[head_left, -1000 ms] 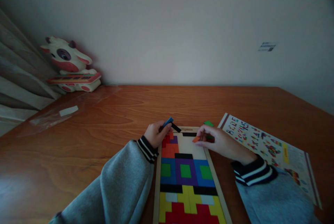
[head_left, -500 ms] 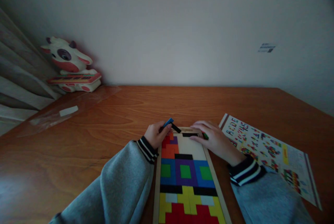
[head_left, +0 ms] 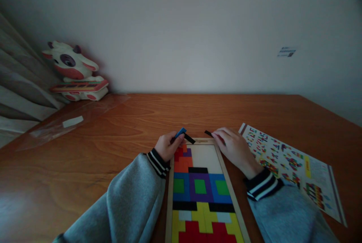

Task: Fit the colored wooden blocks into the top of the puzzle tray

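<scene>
My left hand [head_left: 169,146] is closed at the top left corner of a wooden puzzle tray [head_left: 169,205]. It pinches a blue block [head_left: 180,133] together with a black bar block [head_left: 189,138]. My right hand [head_left: 233,148] is closed on another black bar block [head_left: 208,133], whose end pokes out past the fingertips above the tray's top right corner. Flat coloured blocks fill the near part of the tray, with red and orange blocks [head_left: 183,164] along its upper left. The white base [head_left: 206,158] shows bare at the upper right. Whatever lies inside my right palm is hidden.
A printed pattern sheet [head_left: 308,167] lies to the right, partly under my right arm. A cow-shaped toy keyboard [head_left: 79,86] stands at the back left by the curtain [head_left: 22,96]. Clear plastic with a white label [head_left: 72,121] lies on the wooden table [head_left: 113,141].
My right hand has taken the black bar block off the tray's top right area and raised it outward past the rim. The green block seen at that hand before is out of sight. My left hand barely moved.
</scene>
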Demonstrator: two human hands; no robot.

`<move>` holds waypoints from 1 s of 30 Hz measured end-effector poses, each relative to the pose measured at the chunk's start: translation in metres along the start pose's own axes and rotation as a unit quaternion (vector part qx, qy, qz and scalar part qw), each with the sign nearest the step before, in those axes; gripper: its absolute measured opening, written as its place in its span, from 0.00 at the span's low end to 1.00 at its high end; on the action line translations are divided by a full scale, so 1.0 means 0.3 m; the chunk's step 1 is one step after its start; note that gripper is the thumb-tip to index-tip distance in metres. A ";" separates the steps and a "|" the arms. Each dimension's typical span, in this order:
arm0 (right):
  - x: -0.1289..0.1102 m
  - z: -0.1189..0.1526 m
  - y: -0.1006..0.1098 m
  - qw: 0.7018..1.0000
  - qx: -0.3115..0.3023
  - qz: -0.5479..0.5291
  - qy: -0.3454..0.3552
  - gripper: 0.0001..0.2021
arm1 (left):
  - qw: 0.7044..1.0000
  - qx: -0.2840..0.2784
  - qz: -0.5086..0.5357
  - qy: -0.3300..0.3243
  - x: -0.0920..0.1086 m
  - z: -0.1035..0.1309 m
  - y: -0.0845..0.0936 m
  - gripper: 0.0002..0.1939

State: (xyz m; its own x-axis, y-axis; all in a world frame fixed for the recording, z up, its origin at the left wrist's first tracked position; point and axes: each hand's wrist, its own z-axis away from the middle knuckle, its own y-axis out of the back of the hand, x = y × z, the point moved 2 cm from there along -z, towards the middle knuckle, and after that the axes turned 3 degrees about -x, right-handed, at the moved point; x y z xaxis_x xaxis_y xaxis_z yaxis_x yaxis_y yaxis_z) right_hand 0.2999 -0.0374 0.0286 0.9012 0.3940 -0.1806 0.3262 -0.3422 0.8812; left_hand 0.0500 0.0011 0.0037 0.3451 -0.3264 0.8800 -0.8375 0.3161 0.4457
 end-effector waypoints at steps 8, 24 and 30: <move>-0.062 0.004 0.000 0.997 -0.028 -0.067 0.018 0.10 | 0.997 0.017 0.077 0.025 0.016 -0.010 0.008 0.22; -0.226 0.025 -0.083 0.950 -0.084 -0.289 -0.080 0.06 | 0.990 0.010 0.129 0.051 0.024 -0.010 -0.005 0.23; -0.162 0.007 -0.053 0.939 -0.005 -0.324 -0.118 0.07 | 0.990 0.030 0.134 0.040 0.039 -0.008 0.001 0.24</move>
State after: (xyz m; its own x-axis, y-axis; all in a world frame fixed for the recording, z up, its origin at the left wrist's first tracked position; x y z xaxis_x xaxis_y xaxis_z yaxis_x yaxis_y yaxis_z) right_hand 0.2515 -0.0529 0.0224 0.5529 0.3167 -0.7707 0.8261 -0.0878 0.5566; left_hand 0.0548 -0.0005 0.0145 0.1373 -0.1655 0.9766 -0.9265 0.3274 0.1857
